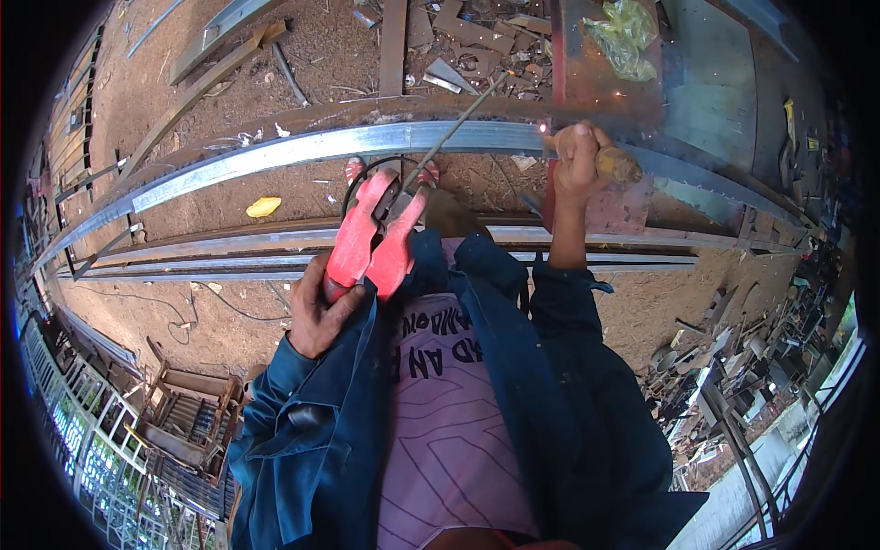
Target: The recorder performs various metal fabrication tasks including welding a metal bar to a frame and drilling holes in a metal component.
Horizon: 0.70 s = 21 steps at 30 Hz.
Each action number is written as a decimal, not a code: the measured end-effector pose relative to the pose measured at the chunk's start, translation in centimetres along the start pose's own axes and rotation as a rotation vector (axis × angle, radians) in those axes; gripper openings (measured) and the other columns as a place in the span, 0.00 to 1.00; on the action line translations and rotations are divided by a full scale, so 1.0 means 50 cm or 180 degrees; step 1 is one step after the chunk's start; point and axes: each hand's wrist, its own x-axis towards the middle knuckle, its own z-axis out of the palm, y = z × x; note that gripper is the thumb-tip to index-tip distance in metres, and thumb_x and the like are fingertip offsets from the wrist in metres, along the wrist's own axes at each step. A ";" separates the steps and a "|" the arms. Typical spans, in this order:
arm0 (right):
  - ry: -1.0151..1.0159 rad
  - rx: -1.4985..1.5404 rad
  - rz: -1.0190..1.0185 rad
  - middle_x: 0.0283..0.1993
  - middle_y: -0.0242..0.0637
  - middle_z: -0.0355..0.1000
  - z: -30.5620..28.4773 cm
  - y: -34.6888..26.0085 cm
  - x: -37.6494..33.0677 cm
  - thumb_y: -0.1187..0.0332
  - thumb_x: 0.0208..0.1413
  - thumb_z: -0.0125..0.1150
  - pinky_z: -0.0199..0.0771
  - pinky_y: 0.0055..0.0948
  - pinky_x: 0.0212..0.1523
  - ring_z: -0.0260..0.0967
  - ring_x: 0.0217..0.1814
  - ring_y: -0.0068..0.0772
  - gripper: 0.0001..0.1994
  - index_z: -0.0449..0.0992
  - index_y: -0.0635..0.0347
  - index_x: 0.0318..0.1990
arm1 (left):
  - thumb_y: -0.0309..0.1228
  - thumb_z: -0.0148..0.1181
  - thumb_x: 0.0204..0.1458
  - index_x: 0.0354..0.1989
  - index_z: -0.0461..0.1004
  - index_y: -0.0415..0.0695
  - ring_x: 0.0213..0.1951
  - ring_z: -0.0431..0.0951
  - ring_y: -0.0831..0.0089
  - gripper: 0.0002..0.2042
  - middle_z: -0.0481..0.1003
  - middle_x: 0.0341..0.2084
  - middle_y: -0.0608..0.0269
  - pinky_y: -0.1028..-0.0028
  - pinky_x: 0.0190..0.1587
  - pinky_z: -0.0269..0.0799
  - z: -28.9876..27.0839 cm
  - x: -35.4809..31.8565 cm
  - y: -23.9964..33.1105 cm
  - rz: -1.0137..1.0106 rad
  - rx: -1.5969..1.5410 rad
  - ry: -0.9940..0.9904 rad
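Note:
My left hand point(318, 314) is closed round the lower end of a red welding electrode holder point(378, 240). A thin grey welding electrode point(466, 114) is clamped in its jaws and slants up to the right, with an orange glow at its tip. The electrode crosses above a long silvery steel bar point(357, 142) that runs from side to side. At the right, my right hand point(578, 163) is a fist round a tool with a brown, worn handle point(620, 167); its other end cannot be made out. Small sparks glow beside this fist, near the bar.
More long steel bars point(192, 259) lie closer to my body. Metal offcuts point(472, 37) are strewn on the ground ahead, beside a crumpled plastic bag point(626, 38). A scrap heap point(733, 367) spreads at the right. A rusty frame point(190, 412) stands at lower left; a cable point(183, 312) trails nearby.

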 end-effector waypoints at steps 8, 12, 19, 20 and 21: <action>-0.0038 0.0086 -0.0049 0.15 0.27 0.53 0.002 0.001 0.002 0.73 0.54 0.55 0.51 0.25 0.18 0.48 0.16 0.19 0.15 0.59 0.59 0.18 | 0.29 0.67 0.45 0.49 0.70 0.37 0.36 0.78 0.67 0.22 0.77 0.34 0.51 0.70 0.43 0.72 0.005 0.001 -0.015 0.0019 -0.0190 0.0143; -0.0014 0.0254 -0.0066 0.15 0.28 0.54 -0.007 0.010 0.002 0.74 0.53 0.55 0.52 0.26 0.18 0.49 0.16 0.20 0.14 0.59 0.60 0.19 | 0.30 0.68 0.45 0.49 0.70 0.38 0.34 0.78 0.67 0.22 0.77 0.32 0.51 0.70 0.41 0.72 0.013 0.005 -0.018 0.0156 -0.0191 0.0137; 0.0332 0.0417 -0.0010 0.15 0.28 0.54 -0.003 0.008 0.003 0.74 0.54 0.54 0.53 0.26 0.18 0.50 0.16 0.21 0.13 0.60 0.59 0.19 | 0.30 0.67 0.45 0.48 0.70 0.40 0.31 0.78 0.65 0.21 0.77 0.29 0.50 0.69 0.38 0.73 0.017 0.004 -0.013 0.0174 0.0079 -0.0164; 0.0342 0.0413 -0.0013 0.15 0.28 0.54 -0.002 0.007 0.004 0.74 0.54 0.54 0.53 0.26 0.18 0.50 0.16 0.21 0.13 0.60 0.59 0.19 | 0.30 0.67 0.45 0.48 0.70 0.40 0.31 0.78 0.64 0.21 0.77 0.29 0.50 0.69 0.38 0.73 0.018 0.005 -0.012 0.0173 0.0051 -0.0202; 0.0297 0.0312 -0.0021 0.15 0.28 0.52 -0.001 0.004 0.006 0.73 0.55 0.52 0.52 0.25 0.17 0.48 0.15 0.21 0.15 0.58 0.57 0.18 | 0.30 0.67 0.45 0.48 0.70 0.40 0.31 0.78 0.64 0.21 0.77 0.29 0.50 0.69 0.38 0.73 0.020 0.006 -0.015 0.0177 0.0052 -0.0214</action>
